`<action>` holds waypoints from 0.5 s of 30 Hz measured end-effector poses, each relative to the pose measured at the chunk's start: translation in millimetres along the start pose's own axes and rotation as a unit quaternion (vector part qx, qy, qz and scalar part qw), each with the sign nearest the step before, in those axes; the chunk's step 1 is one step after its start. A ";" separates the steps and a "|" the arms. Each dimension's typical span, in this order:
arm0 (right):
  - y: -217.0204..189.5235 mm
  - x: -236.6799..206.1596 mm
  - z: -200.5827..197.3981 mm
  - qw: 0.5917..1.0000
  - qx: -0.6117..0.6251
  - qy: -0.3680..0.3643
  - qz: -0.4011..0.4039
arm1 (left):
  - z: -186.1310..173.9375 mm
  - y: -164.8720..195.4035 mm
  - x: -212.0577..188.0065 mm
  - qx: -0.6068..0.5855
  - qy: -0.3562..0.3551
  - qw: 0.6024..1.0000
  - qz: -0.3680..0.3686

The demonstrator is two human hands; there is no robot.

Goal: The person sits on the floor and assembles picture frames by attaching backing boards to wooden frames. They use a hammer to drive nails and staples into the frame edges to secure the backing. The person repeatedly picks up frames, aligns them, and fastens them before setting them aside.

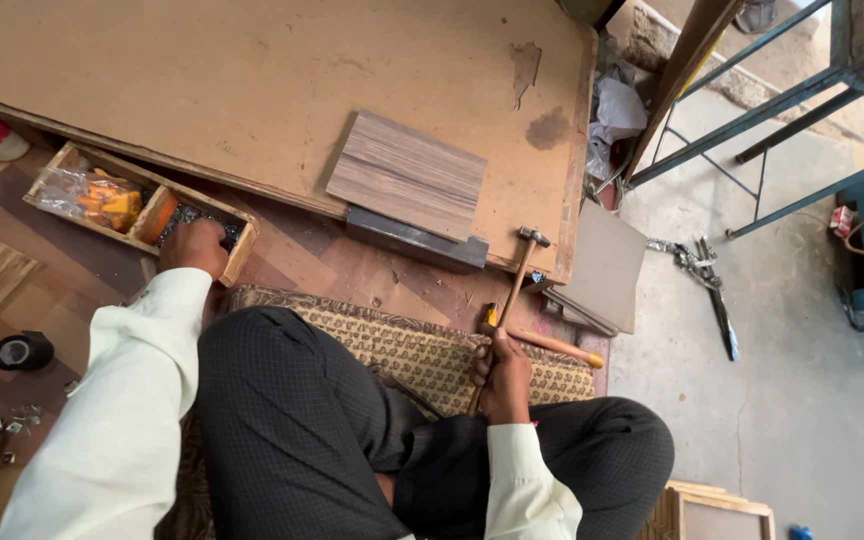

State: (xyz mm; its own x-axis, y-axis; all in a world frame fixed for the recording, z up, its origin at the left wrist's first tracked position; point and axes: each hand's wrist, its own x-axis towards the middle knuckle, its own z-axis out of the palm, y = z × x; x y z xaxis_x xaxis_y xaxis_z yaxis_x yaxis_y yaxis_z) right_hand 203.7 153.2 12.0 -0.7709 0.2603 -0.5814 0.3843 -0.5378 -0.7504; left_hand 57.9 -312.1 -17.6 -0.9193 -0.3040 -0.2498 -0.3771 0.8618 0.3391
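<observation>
Right hand (503, 385) clamped on hammer (512, 290) handle; left hand (195, 247) fingers down inside wooden tray (82, 160), grip unseen.

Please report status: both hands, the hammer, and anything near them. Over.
Left hand in the wooden box, on the small dark pieces; grip unclear. Right hand shut on hammer, head resting by the dark metal bar. Orange-handled tool lies beside.

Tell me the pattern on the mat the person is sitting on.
The mat has a tan weave of small repeating motifs and a darker patterned border, seen best in the head view.
</observation>
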 end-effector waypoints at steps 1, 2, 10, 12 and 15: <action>1.0 -0.2 0.4 1.000 -0.003 0.005 -0.003 | 3.3 -3.1 0.1 -0.010 0.007 1.000 -0.002; 1.1 -0.5 0.5 1.000 0.001 0.004 -0.002 | 5.8 -4.4 1.4 -0.011 0.005 1.000 0.002; 2.6 -2.5 3.1 1.000 -0.003 -0.003 -0.006 | 3.2 -12.9 -1.5 -0.071 0.028 0.997 -0.016; 3.6 -2.3 4.1 1.000 -0.002 0.002 -0.004 | 1.1 -15.9 -2.9 -0.149 0.083 0.985 0.025; 4.6 -2.2 5.2 1.000 -0.002 0.002 -0.004 | -2.0 -17.2 -0.8 -0.371 0.109 0.921 0.042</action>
State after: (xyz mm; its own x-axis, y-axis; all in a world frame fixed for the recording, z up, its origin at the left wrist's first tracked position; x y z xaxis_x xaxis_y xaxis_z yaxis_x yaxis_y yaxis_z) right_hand 204.5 146.0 11.4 -0.7720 0.2682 -0.5763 0.3803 -0.5316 -0.7568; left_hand 64.9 -327.5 -21.4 -0.9186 -0.3936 -0.0338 -0.2027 0.3962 0.8955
